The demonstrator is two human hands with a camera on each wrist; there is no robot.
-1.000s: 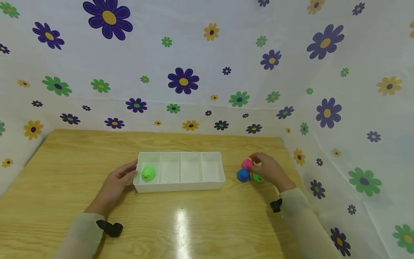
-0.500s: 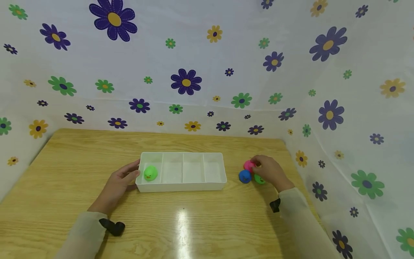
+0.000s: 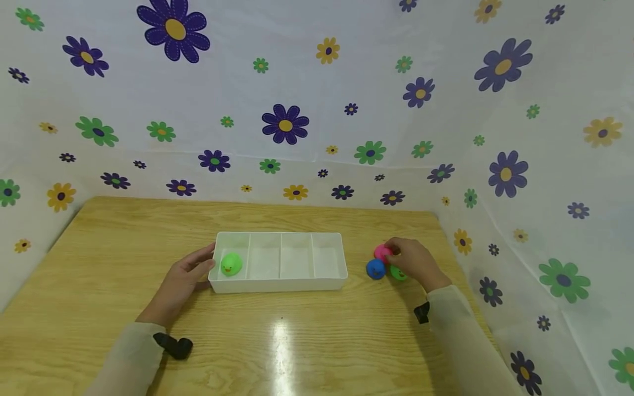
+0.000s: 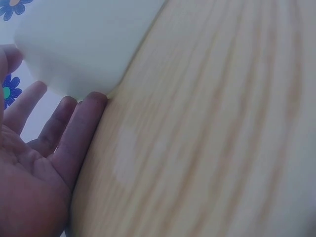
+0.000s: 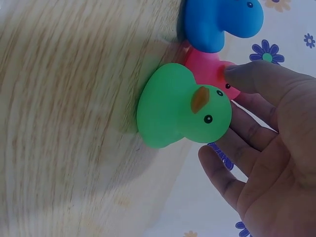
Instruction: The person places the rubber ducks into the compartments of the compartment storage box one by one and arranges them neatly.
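Right hand: my right hand [image 3: 416, 261] pinches the pink rubber duck [image 5: 205, 68], the thumb laid on its head and a forefinger behind it, while the other fingers stand spread apart.
Pink duck: it sits toward the far right of the desk [image 3: 317, 341], to the right of the tray; I cannot tell whether its base touches the wood.
Blue duck: the blue rubber duck [image 3: 376, 269] stands upright on the desk just beside the pink one, on its near left side.
Green duck on the desk: this green rubber duck [image 5: 165, 106] stands upright at the pink one's near right, below my right hand, with its orange bill and both eyes showing in the right wrist view.
Left hand: my left hand [image 3: 175, 283] is spread, its fingertips resting against the outside of the tray's left end wall.
White tray: the white plastic tray [image 3: 277, 285] lies lengthwise from left to right between my hands, divided into four compartments in a row.
Duck in the tray: another green duck [image 3: 231, 264] sits in the leftmost compartment, its bill toward the near side.
Sleeves: pale sleeves [image 3: 126, 357] cover my forearms, with a black device [image 3: 178, 347] at the left wrist.
Flowered cloth: white cloth [image 3: 218, 88] with purple, green and yellow flowers hangs along the far side and the right.
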